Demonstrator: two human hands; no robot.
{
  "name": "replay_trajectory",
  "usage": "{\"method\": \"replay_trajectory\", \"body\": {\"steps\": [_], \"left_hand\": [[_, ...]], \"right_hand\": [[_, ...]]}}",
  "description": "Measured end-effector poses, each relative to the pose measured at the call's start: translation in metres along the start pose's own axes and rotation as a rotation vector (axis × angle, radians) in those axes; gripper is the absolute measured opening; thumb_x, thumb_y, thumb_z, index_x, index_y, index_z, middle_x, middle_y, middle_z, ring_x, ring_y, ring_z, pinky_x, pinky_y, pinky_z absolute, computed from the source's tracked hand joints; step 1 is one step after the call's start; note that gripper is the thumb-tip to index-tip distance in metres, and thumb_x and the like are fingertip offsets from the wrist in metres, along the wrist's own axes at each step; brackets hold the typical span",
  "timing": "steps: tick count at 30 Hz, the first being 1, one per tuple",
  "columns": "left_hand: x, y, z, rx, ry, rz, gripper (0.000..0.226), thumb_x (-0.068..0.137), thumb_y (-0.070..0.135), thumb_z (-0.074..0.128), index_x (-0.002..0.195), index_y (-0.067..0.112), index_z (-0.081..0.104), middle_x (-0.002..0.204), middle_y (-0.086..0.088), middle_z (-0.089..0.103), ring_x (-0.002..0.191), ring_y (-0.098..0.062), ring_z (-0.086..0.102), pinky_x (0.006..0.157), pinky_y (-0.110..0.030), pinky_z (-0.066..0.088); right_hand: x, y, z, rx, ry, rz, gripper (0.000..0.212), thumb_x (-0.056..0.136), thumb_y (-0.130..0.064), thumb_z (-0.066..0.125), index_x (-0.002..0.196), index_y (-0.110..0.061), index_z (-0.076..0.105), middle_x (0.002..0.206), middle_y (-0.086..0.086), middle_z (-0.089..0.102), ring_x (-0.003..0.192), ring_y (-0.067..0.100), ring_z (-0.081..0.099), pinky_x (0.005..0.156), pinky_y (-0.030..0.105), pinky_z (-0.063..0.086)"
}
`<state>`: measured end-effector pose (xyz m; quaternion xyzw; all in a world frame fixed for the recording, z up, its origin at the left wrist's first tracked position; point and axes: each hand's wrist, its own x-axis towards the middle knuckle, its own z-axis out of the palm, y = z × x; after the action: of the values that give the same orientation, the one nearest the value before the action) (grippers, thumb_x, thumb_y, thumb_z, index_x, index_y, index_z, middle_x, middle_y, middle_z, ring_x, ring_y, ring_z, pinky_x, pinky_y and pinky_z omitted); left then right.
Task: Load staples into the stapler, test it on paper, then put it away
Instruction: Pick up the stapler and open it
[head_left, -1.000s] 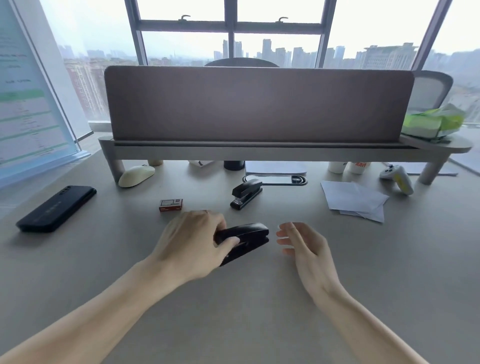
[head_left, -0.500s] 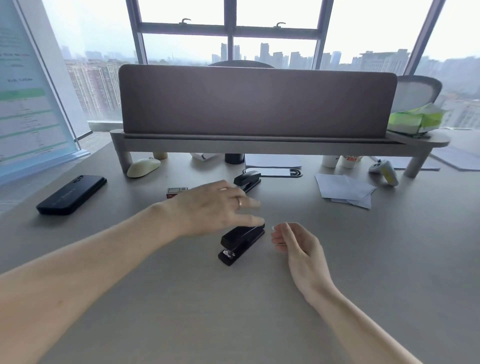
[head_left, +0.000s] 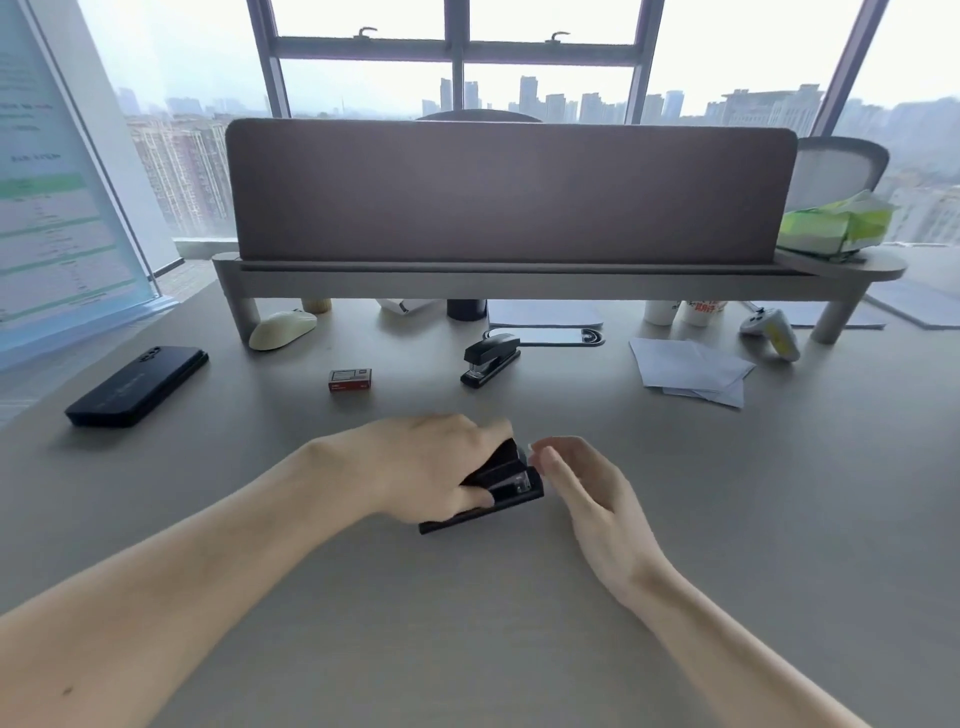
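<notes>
- The left hand (head_left: 431, 467) curls round the black stapler (head_left: 509, 493) on the desk (head_left: 467, 623), hiding most of its top.
- Its long axis runs near-left to far-right, metal mouth toward the right hand (head_left: 587, 493), whose fingers are loose and hold nothing.
- The red staple box (head_left: 350, 380) has unreadable print.
- A second stapler (head_left: 491, 358) and paper sheets (head_left: 691, 371) lie farther back.
</notes>
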<state>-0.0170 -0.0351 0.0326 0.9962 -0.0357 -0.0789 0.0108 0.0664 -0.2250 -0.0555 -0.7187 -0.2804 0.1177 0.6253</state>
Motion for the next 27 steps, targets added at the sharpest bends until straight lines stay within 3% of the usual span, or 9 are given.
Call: {"method": "replay_trajectory", "body": {"steps": [2,5,9,15,18,20,22,27], "left_hand": [[-0.003,0.007,0.007,-0.04,-0.031,-0.012,0.029,0.099,0.047,0.061,0.111,0.026,0.045,0.105,0.005,0.062,0.091,-0.024,0.06,0.078,-0.04,0.052],[-0.003,0.009,0.021,-0.087,0.004,0.002,0.024,0.099,0.043,0.061,0.107,0.024,0.05,0.105,0.005,0.061,0.087,-0.02,0.057,0.072,-0.035,0.044],[-0.003,0.013,0.035,-0.21,0.15,-0.007,0.028,0.097,0.047,0.062,0.114,0.026,0.054,0.107,0.009,0.06,0.095,-0.016,0.059,0.079,-0.032,0.046],[0.003,0.031,0.066,-0.444,0.489,-0.003,0.028,0.096,0.048,0.065,0.11,0.025,0.059,0.099,0.014,0.059,0.089,-0.01,0.058,0.078,-0.027,0.047],[-0.004,0.024,0.063,-0.662,0.744,-0.047,0.014,0.1,0.034,0.064,0.108,0.024,0.061,0.097,0.014,0.064,0.09,-0.005,0.06,0.08,-0.019,0.045],[-0.011,0.018,0.061,-0.822,0.853,-0.08,0.009,0.104,0.031,0.058,0.107,0.023,0.059,0.094,0.009,0.067,0.088,-0.012,0.063,0.082,-0.028,0.049],[-0.02,0.017,0.063,-0.898,0.907,-0.067,0.019,0.105,0.037,0.051,0.109,0.019,0.056,0.097,0.003,0.069,0.089,-0.019,0.067,0.085,-0.039,0.053],[-0.035,0.002,0.065,-1.081,1.084,-0.161,0.023,0.105,0.035,0.041,0.099,0.016,0.053,0.086,-0.004,0.071,0.087,-0.025,0.074,0.084,-0.052,0.058]], "right_hand": [[-0.003,-0.005,-0.003,-0.125,-0.152,-0.029,0.03,0.09,-0.05,0.07,0.115,-0.032,0.073,0.113,-0.015,0.079,0.108,0.0,0.073,0.093,0.024,0.055],[-0.001,-0.007,-0.008,-0.317,-0.302,-0.059,0.036,0.08,-0.034,0.086,0.113,-0.036,0.071,0.106,-0.018,0.079,0.1,0.0,0.074,0.086,0.02,0.056],[-0.002,0.001,-0.011,-0.414,-0.232,-0.11,0.038,0.082,-0.02,0.083,0.113,-0.038,0.069,0.099,-0.02,0.076,0.083,0.002,0.069,0.072,0.011,0.048],[-0.002,0.004,-0.009,-0.376,-0.195,-0.138,0.049,0.084,-0.018,0.086,0.122,-0.038,0.063,0.095,-0.016,0.078,0.073,0.012,0.065,0.073,0.023,0.054],[0.001,0.006,-0.01,-0.39,-0.156,-0.107,0.052,0.08,-0.024,0.092,0.122,-0.039,0.064,0.092,-0.012,0.077,0.076,0.002,0.064,0.073,0.01,0.048],[0.001,0.009,-0.01,-0.391,-0.141,-0.097,0.053,0.079,-0.025,0.093,0.122,-0.037,0.065,0.093,-0.015,0.076,0.084,-0.004,0.065,0.077,0.004,0.046],[0.001,0.01,-0.009,-0.385,-0.152,-0.09,0.053,0.079,-0.026,0.093,0.123,-0.036,0.066,0.094,-0.016,0.076,0.089,-0.004,0.065,0.079,0.005,0.047],[0.002,0.012,-0.01,-0.383,-0.152,-0.081,0.052,0.079,-0.029,0.093,0.122,-0.038,0.066,0.099,-0.015,0.077,0.094,-0.002,0.067,0.08,0.005,0.049]]}}
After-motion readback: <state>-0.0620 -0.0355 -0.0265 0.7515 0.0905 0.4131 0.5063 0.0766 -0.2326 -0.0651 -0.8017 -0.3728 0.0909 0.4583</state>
